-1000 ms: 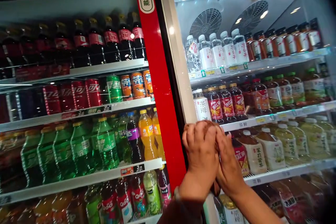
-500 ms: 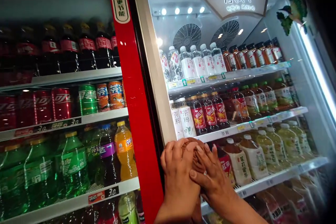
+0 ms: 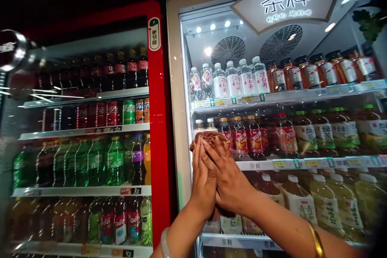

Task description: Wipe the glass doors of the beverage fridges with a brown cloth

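Both hands press a bunched brown cloth against the glass door of the right-hand drinks cooler, near its left side. My left hand lies on the cloth's left part, fingers pointing up and close together. Overlapping it from the right, my right hand rests on the cloth with its fingers slanting up and left. Part of the cloth hangs below the palms. A pale bangle circles the left forearm, and a gold bangle circles the right one.
Behind the glass, shelves hold several rows of bottled drinks under a lit fan-shaped sign. To the left stands a red-framed cooler with cans and bottles. A shiny round metal object shows at the far left edge.
The view has shifted and tilted, showing more of both coolers and forearms. Both hands and the cloth appear higher against the shelves, and the fingers now point more upward.
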The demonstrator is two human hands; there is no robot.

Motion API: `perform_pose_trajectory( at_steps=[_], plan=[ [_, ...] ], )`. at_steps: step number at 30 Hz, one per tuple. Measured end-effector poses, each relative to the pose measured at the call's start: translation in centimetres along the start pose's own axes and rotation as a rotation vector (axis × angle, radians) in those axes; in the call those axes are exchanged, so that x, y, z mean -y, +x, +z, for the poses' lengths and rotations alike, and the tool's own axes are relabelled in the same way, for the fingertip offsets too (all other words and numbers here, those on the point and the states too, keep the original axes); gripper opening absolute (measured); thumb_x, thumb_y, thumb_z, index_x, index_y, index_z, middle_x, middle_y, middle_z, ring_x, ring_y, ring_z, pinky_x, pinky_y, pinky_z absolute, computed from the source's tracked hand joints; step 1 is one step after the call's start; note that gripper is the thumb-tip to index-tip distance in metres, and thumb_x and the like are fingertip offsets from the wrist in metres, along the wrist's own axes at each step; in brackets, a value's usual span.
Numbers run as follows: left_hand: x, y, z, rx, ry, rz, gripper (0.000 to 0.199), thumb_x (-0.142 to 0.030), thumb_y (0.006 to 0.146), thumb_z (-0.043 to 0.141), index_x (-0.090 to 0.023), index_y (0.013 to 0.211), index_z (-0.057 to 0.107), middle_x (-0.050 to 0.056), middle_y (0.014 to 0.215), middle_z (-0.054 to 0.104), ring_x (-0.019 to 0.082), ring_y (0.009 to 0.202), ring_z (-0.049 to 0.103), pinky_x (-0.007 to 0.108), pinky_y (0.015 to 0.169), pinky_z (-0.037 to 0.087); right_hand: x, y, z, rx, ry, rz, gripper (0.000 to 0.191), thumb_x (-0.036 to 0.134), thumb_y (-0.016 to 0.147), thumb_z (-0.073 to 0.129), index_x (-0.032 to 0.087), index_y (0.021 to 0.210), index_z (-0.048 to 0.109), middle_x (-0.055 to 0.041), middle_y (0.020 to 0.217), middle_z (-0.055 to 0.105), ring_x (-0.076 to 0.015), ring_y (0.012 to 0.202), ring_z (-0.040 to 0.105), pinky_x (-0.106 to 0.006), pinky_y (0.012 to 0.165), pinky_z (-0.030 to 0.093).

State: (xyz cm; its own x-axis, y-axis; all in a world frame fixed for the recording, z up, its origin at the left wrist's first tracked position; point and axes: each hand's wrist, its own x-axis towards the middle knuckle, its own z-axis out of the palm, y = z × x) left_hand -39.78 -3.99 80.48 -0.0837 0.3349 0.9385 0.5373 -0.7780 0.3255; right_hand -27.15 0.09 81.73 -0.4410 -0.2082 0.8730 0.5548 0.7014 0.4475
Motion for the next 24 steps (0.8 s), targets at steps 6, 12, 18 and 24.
perform_pose_trajectory(
  at_steps=[6, 12, 18, 24],
  plan=[
    [-3.8, 5.1, -0.4, -0.247, -0.233, -0.13, 0.07, -0.066, 0.103, 0.034, -0.026, 0.161, 0.031, 0.012, 0.165, 0.042, 0.023, 0.151, 0.043, 0.042, 0.123, 0.038, -7.0, 6.5, 0.2, 0.021, -0.126, -0.168, 0.067, 0.018, 0.095, 0.055, 0.038, 0.157, 0.039, 0.0016, 0.166, 0.037, -0.0303, 0.16, 0.018, -0.06, 0.13, 0.023],
    [-2.7, 7.3, -0.5, -0.067, 0.13, 0.061, 0.076, -0.076, 0.098, 0.026, -0.031, 0.158, 0.038, 0.006, 0.17, 0.032, 0.021, 0.16, 0.02, 0.043, 0.133, 0.012, -7.0, 8.0, 0.0, -0.001, -0.146, 0.005, 0.056, 0.027, 0.098, 0.052, 0.038, 0.153, 0.046, 0.0006, 0.163, 0.043, -0.0355, 0.157, 0.025, -0.064, 0.131, 0.014],
    [-0.2, 5.4, -1.7, 0.05, 0.185, 0.07, 0.071, -0.071, 0.101, 0.017, -0.035, 0.161, 0.029, 0.005, 0.171, 0.029, 0.02, 0.16, 0.021, 0.046, 0.132, 0.016, -1.7, 0.3, 0.4, 0.109, -0.095, -0.114, 0.075, 0.053, 0.084, 0.069, 0.018, 0.149, 0.053, -0.0122, 0.171, 0.024, -0.0479, 0.158, -0.003, -0.077, 0.125, 0.013],
    [-1.5, 12.5, -2.4, -0.074, 0.391, 0.281, 0.079, -0.075, 0.098, 0.015, -0.026, 0.149, 0.052, 0.013, 0.147, 0.054, 0.026, 0.144, 0.043, 0.05, 0.125, 0.029, -8.7, 9.1, 0.8, 0.048, -0.216, -0.271, 0.041, 0.037, 0.095, 0.058, 0.036, 0.136, 0.063, 0.0007, 0.158, 0.048, -0.0339, 0.16, 0.012, -0.067, 0.129, 0.015]
  ],
)
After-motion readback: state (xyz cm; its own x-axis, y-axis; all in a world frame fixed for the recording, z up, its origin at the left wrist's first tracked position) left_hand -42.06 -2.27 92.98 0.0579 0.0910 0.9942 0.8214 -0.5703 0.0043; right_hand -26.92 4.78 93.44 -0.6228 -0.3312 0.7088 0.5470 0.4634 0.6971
